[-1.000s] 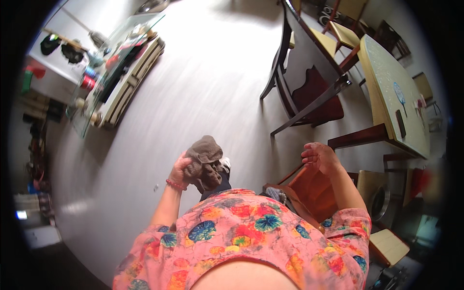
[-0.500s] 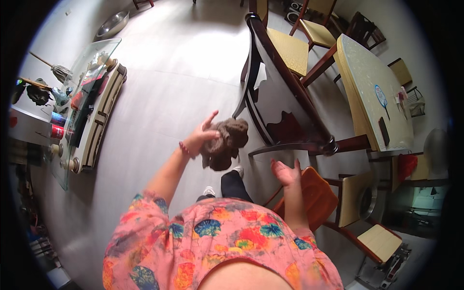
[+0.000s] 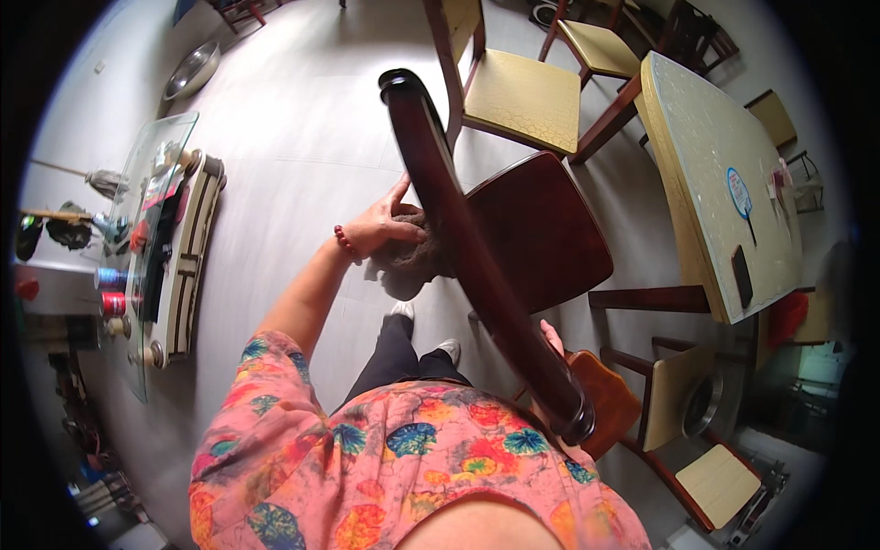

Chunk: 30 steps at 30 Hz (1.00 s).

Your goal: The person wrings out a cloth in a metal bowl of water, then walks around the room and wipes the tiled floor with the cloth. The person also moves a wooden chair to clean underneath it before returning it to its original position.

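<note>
My left hand [image 3: 380, 229], with a red bead bracelet on its wrist, grips a bunched brown cloth [image 3: 403, 266] against the left side of a dark red wooden chair's back [image 3: 458, 220]. The cloth's right part is hidden behind the thick top rail. Beyond the rail the chair's glossy seat [image 3: 541, 238] shows. Near the lower end of the rail is my right hand [image 3: 551, 337], mostly covered by it. Its visible fingers are stretched out on the far side, and I see nothing held in them.
A pale-topped table [image 3: 706, 174] stands on the right, bearing a fan and a phone. Yellow-seated chairs [image 3: 522, 96] are around it. An orange-brown stool [image 3: 605, 403] is close by my right arm. On the left is a glass-topped stand [image 3: 165, 247] with small items; a metal basin [image 3: 192, 71] lies farther off.
The chair's back has shifted left and nearer, and its seat now shows. My left hand has brought the cloth against it. My right hand has gone partly behind the rail.
</note>
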Motion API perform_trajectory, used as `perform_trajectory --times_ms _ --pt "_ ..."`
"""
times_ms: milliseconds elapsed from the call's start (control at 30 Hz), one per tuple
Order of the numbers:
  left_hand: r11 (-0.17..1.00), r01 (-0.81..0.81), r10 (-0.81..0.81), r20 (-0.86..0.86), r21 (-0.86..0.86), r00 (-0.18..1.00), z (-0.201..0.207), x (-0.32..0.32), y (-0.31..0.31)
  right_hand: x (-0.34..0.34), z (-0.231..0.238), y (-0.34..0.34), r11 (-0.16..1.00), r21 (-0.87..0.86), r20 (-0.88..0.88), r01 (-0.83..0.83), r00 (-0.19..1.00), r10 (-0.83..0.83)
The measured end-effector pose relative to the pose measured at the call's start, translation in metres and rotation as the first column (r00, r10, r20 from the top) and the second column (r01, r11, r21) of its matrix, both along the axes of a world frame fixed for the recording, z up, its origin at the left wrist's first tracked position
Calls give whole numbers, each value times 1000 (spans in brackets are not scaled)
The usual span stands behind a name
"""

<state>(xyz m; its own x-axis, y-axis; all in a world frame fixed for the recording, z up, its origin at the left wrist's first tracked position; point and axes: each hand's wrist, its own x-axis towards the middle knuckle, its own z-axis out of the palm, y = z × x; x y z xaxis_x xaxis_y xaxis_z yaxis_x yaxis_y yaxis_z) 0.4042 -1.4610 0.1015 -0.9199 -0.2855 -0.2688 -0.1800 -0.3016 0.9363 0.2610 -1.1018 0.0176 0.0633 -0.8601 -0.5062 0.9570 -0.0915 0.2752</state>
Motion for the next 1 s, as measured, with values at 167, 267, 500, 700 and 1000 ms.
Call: perform_trajectory --times_ms 167,267,500,700,1000 --pt "934 342 -356 -172 -105 919 15 -37 -41 -8 10 -12 907 421 -60 -9 997 37" --pt "787 616 -592 -243 34 769 15 -60 -53 -6 25 -27 822 570 -77 -6 995 61" --pt "712 702 -689 -172 22 704 7 -82 -81 -1 11 -45 885 462 146 49 981 -131" --pt "717 653 -663 -52 244 747 -6 -78 -103 5 18 -71 872 487 176 60 970 -165" --pt "716 651 -648 -108 252 754 9 -81 -156 36 9 -120 897 434 137 90 977 -164"
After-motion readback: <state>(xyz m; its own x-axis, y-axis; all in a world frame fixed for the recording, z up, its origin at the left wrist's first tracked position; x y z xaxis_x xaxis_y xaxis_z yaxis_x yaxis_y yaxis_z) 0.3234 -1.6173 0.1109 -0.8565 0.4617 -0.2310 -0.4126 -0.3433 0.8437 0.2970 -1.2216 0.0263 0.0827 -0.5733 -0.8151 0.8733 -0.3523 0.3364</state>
